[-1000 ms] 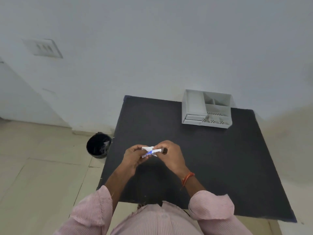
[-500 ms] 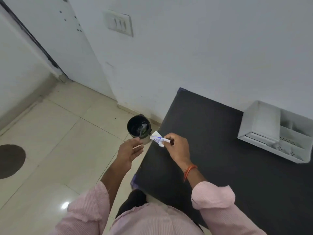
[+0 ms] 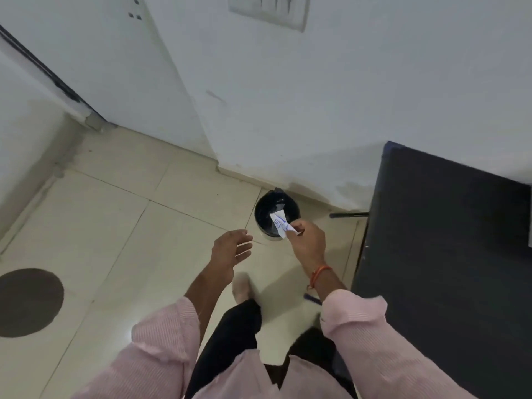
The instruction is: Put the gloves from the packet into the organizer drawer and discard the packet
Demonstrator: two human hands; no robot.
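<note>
My right hand [image 3: 306,241] pinches a crumpled white packet with blue print [image 3: 279,224] and holds it over the near rim of a small black waste bin [image 3: 266,213] on the floor. Something pale lies inside the bin. My left hand [image 3: 230,251] hovers left of the bin with fingers spread and nothing in it. Only a sliver of the white organizer [image 3: 530,220] shows at the right edge; its drawer is out of view.
The black table [image 3: 446,254] fills the right side, its edge close to my right arm. The bin stands against the white wall [image 3: 316,110], between the table and a door frame. Pale floor tiles [image 3: 129,240] carry a dark round patch [image 3: 26,302] at left.
My view swung left and down from the table to the floor. My right hand carried the packet off the table's edge to above the bin; my left hand let go and opened.
</note>
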